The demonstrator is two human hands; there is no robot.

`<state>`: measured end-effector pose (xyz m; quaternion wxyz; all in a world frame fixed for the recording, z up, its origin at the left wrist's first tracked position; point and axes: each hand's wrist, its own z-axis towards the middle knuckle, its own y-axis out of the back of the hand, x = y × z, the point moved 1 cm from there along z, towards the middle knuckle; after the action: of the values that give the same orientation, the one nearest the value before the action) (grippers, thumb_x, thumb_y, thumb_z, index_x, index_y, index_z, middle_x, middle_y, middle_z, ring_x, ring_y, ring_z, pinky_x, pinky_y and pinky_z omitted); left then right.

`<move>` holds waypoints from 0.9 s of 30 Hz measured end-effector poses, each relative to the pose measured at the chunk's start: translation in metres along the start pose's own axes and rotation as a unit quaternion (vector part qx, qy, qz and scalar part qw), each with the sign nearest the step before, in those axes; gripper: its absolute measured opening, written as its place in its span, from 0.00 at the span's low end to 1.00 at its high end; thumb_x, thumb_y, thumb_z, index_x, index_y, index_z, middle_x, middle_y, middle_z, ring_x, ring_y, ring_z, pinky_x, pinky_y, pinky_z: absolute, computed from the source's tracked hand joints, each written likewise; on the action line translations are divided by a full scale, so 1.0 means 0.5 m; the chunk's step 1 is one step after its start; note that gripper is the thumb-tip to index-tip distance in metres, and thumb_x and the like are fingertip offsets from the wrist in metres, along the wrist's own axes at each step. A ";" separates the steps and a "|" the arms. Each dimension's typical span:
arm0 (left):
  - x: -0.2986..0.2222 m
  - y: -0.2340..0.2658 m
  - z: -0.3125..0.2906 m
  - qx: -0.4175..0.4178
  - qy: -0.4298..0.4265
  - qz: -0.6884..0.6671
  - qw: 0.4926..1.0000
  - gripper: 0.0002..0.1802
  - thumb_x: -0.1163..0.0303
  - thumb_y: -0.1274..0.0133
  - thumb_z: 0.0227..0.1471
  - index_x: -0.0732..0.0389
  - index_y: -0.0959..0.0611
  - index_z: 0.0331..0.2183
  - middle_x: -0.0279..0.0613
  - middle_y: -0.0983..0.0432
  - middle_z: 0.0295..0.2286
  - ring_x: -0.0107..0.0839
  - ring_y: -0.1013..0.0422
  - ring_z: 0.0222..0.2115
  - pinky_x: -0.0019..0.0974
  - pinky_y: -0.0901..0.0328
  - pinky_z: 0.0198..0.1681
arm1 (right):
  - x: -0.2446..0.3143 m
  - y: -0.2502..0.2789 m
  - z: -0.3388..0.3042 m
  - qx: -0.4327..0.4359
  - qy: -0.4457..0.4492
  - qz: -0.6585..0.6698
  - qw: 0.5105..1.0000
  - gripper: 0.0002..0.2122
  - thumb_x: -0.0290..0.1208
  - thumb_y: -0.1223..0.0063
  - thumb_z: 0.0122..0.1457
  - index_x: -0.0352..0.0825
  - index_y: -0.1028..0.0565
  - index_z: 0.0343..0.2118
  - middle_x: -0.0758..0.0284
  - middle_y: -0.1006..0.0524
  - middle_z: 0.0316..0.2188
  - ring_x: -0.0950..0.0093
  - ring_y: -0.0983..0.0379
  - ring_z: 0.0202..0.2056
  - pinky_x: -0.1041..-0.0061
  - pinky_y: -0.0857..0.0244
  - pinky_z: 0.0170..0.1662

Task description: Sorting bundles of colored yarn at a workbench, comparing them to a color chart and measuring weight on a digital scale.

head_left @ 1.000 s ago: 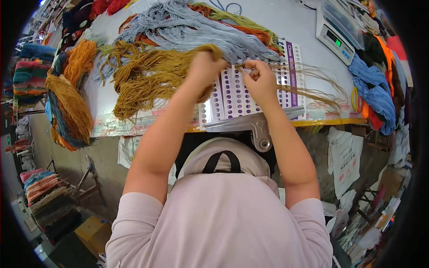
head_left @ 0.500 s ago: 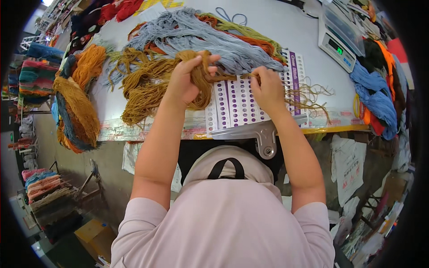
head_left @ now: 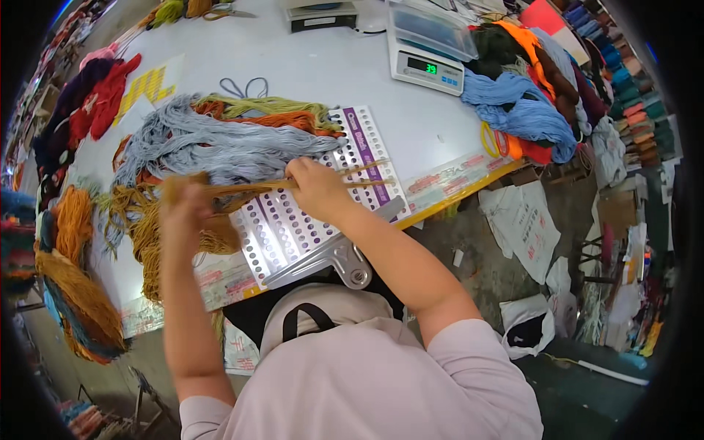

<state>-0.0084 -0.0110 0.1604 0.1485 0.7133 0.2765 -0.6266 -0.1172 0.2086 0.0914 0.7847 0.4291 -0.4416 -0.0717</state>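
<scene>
A length of mustard-brown yarn (head_left: 253, 188) is stretched between my hands above the table. Blurred by motion, my left hand (head_left: 185, 208) grips the bunched part of it. My right hand (head_left: 317, 191) closes round the strands, and thin loose ends stick out past it on the right. Below and beside my left hand lies a heap of the same brown yarn (head_left: 150, 253). Grey-blue yarn (head_left: 220, 143) is spread just beyond my hands, over orange (head_left: 290, 121) and olive-green yarn (head_left: 257, 108). Under my right hand is a white and purple card with rows of holes (head_left: 279, 238).
A large metal clip (head_left: 330, 258) sits at the card's near edge. Farther right are a digital scale (head_left: 427, 70) with a clear lid and blue yarn (head_left: 517, 110). Red yarn (head_left: 114, 95) and orange yarn (head_left: 73, 224) lie left. Yellow tape edges the table (head_left: 352, 62).
My view has swung to the right, so the table sits lower and farther left. My hands have moved apart, drawing the brown yarn straight. Its loose ends beyond my right hand reach less far.
</scene>
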 end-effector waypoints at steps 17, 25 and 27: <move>-0.066 -0.002 -0.075 0.192 0.074 -0.119 0.971 0.23 0.60 0.58 0.58 0.67 0.27 0.48 0.46 0.38 0.55 0.37 0.40 0.54 0.40 0.42 0.54 | 0.200 0.028 -0.017 0.009 -0.001 0.337 0.941 0.11 0.31 0.42 0.52 0.34 0.25 0.38 0.68 0.28 0.29 0.78 0.32 0.31 0.78 0.37 0.34; -0.059 -0.058 -0.131 0.261 0.187 -0.261 0.911 0.25 0.64 0.61 0.58 0.72 0.32 0.52 0.47 0.34 0.51 0.34 0.35 0.50 0.39 0.42 0.54 | 0.208 0.066 -0.041 0.119 -0.138 0.482 0.857 0.06 0.27 0.48 0.57 0.30 0.23 0.32 0.69 0.23 0.30 0.81 0.28 0.33 0.80 0.34 0.39; -0.055 -0.064 -0.120 0.266 0.212 -0.295 0.893 0.23 0.65 0.60 0.57 0.72 0.29 0.49 0.46 0.28 0.44 0.34 0.30 0.44 0.39 0.38 0.51 | 0.195 0.064 -0.053 0.081 -0.159 0.531 0.828 0.07 0.28 0.51 0.58 0.30 0.24 0.33 0.69 0.23 0.30 0.79 0.27 0.34 0.78 0.33 0.42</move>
<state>0.0201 0.0425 0.2016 -0.3010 0.7277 0.3221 -0.5254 -0.0470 0.1969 0.1703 0.5834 0.1725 -0.7241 0.3251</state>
